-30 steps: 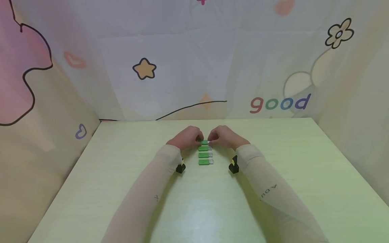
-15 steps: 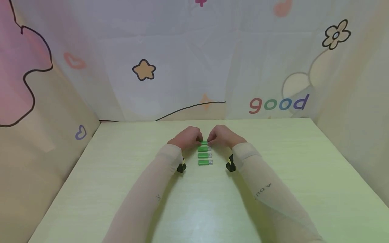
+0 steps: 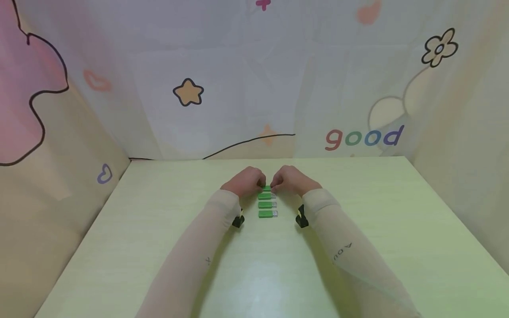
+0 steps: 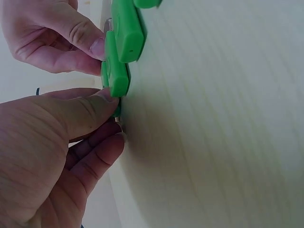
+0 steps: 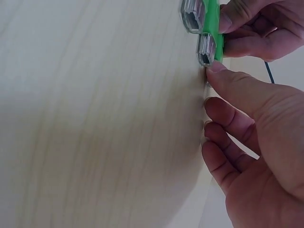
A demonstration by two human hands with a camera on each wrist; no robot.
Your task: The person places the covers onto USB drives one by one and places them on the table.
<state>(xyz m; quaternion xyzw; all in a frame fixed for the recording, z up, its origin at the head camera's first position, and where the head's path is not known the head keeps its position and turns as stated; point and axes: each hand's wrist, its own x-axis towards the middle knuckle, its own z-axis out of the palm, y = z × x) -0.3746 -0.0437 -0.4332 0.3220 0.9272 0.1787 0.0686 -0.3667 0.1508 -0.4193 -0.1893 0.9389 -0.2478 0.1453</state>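
Observation:
Four-sided, flat green USB flash drives lie in a column on the table. My left hand (image 3: 247,182) pinches the green end of the farthest flash drive (image 3: 267,188) between thumb and fingers. At that drive's other end, the thumb and fingers of my right hand (image 3: 293,180) pinch it and cover its connector. Three other flash drives lie nearer me: one flash drive (image 3: 264,196) right beside the hands, a middle flash drive (image 3: 264,205) and a nearest flash drive (image 3: 265,214). Their connectors point right. Clear caps show over the connectors (image 5: 205,50) in the right wrist view.
The pale wooden table (image 3: 254,274) reaches back to a printed cloth backdrop (image 3: 238,88). Cloth also hangs along the left and right sides. A black wrist camera mount (image 3: 238,219) sits by the left cuff, another camera mount (image 3: 302,217) by the right.
My right hand has shifted slightly left, and its fingers now cover the farthest drive's connector end. My left hand keeps its hold on the green end. The other drives stay in line.

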